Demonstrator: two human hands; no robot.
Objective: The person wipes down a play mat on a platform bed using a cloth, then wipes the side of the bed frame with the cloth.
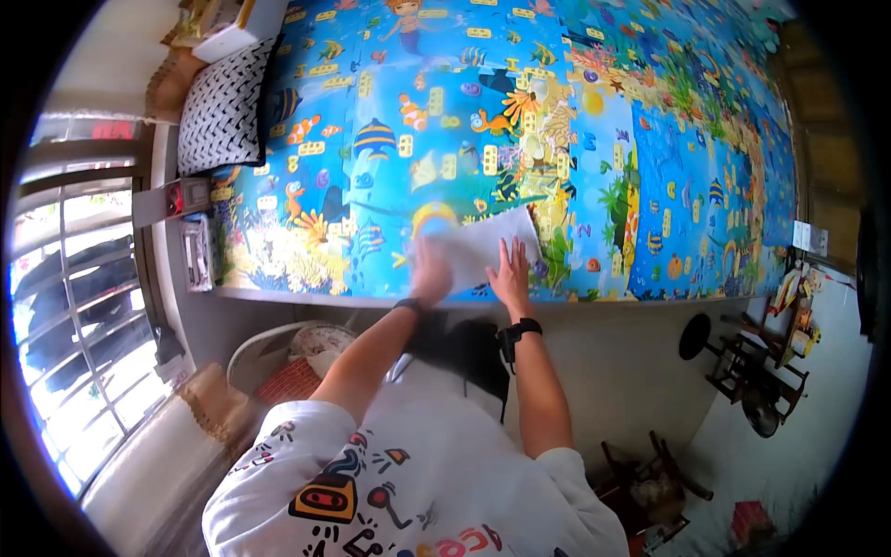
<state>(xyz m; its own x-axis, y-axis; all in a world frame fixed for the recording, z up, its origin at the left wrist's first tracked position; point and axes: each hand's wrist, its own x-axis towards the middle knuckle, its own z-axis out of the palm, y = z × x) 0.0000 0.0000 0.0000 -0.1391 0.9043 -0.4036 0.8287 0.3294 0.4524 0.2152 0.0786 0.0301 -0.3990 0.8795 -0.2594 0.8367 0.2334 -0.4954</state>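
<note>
A thin white sheet (497,232), cloth or paper, lies flat on the blue sea-print mat (390,186) near its front edge. My right hand (510,274) rests on the sheet's lower right part with its fingers spread. At the sheet's left side is my left hand (432,271), smeared by motion, so its fingers cannot be made out. Both wrists carry dark bands.
A black-and-white woven pillow (223,111) stands at the mat's left side. Small boxes (198,251) sit at the left edge, beside a barred window (83,306). Below left is a round chair (316,348); dark wooden stools (756,371) stand at right.
</note>
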